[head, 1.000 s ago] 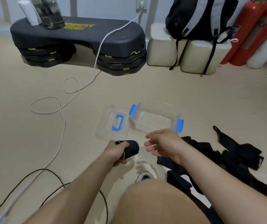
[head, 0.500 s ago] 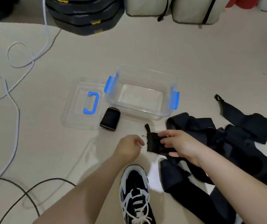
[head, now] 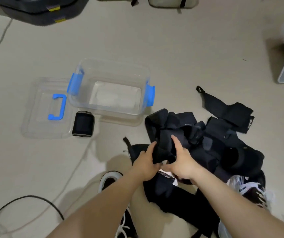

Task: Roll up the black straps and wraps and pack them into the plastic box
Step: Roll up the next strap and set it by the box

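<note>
the pale floor (head: 189, 48) runs under everything in front of you. on it, at your right, lies the loose pile of black straps and wraps (head: 223, 146), tangled, with one long wrap (head: 230, 110) stretched out at its far edge. the clear plastic box (head: 120, 114) stands open left of the pile and beyond your hands, a blue latch on each end. its lid (head: 39, 127) lies flat just left of the box, blue handle (head: 58, 107) facing up. both your hands are on one black strap (head: 163, 148) at the near edge of the pile. your left hand (head: 146, 163) grips its left side, thumb against the cloth, and your right hand (head: 182, 162) holds the right side, fingers curled into the fabric. smallest of all is one rolled wrap (head: 82, 124) — wound tight, lying on its side on the floor, outside the box — against the lid's right edge and just in front of the box's near wall.
</note>
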`<state>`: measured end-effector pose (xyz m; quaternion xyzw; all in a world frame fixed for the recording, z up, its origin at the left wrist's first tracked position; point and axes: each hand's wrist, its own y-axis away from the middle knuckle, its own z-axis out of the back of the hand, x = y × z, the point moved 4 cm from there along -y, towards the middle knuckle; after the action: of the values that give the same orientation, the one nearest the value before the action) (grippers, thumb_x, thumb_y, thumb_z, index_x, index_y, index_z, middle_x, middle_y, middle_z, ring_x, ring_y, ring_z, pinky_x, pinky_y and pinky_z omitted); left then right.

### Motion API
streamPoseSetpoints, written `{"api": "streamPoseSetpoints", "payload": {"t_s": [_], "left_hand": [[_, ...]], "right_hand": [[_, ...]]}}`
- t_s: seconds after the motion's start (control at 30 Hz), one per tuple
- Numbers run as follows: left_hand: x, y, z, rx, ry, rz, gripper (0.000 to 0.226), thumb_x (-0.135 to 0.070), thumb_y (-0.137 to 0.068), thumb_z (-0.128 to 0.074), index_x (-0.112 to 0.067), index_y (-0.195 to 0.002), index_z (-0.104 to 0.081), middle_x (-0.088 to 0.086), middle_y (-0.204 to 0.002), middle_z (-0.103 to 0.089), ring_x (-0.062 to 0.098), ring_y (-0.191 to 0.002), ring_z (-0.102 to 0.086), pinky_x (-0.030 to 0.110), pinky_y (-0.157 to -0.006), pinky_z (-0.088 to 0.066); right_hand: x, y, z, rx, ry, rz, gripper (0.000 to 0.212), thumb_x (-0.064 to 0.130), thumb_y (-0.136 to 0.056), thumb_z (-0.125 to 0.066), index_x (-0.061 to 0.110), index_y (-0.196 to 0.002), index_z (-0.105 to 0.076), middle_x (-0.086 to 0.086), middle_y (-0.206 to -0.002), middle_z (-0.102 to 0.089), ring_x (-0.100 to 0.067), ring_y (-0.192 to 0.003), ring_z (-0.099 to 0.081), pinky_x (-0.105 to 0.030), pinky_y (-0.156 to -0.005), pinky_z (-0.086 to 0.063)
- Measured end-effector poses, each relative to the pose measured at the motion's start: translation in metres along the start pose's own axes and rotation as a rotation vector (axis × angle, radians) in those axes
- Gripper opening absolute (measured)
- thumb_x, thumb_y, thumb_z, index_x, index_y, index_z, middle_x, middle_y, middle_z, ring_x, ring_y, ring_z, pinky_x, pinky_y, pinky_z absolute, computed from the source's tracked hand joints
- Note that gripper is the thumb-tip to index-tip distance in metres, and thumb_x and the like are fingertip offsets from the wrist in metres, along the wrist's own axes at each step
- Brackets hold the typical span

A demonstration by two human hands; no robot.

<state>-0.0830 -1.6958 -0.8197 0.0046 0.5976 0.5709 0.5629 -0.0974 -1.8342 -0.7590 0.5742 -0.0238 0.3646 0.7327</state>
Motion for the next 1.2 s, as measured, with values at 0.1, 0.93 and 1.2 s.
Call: {"api": "streamPoseSetpoints", "payload": {"t_s": [0.1, 0.93, 1.2], "left_hand": [[-0.008, 0.002, 0.003, -0.078, 0.114, 0.057, 0.023, -0.021, -0.094, -0.056, -0.028, -0.116, -0.056, 0.0, -0.109, -0.066, 0.022, -0.105, -0.062, 0.036, -0.095, -0.049], [-0.343, 0.275, 0.117, -0.371, -0.244, -0.426, 0.018, -0.023, -0.08, -0.069, -0.006, -0.077, -0.067, 0.004, -0.068, -0.055, 0.019, -0.064, -0.052, 0.03, -0.062, -0.04], [-0.341, 0.262, 0.1, -0.534, -0.623, -0.414, 0.02, -0.031, -0.096, -0.057, -0.011, -0.098, -0.057, 0.004, -0.092, -0.061, 0.026, -0.088, -0.057, 0.032, -0.07, -0.041]], "right_hand": [[-0.015, -0.005, -0.008, -0.08, -0.609, -0.101, 0.075, -0.007, -0.084, -0.064, 0.04, -0.138, -0.041, -0.013, -0.081, -0.057, -0.016, -0.049, -0.046, -0.026, -0.043, -0.037], [0.104, 0.32, 0.204, -0.225, 0.048, 0.594, 0.078, 0.007, -0.087, -0.071, 0.041, -0.147, -0.035, -0.011, -0.081, -0.056, -0.02, -0.078, -0.056, -0.037, -0.088, -0.052], [0.086, 0.336, 0.231, -0.433, -0.685, 0.649, 0.031, 0.004, -0.092, -0.061, 0.013, -0.122, -0.062, -0.01, -0.083, -0.068, -0.015, -0.059, -0.063, -0.022, -0.052, -0.05]]}}
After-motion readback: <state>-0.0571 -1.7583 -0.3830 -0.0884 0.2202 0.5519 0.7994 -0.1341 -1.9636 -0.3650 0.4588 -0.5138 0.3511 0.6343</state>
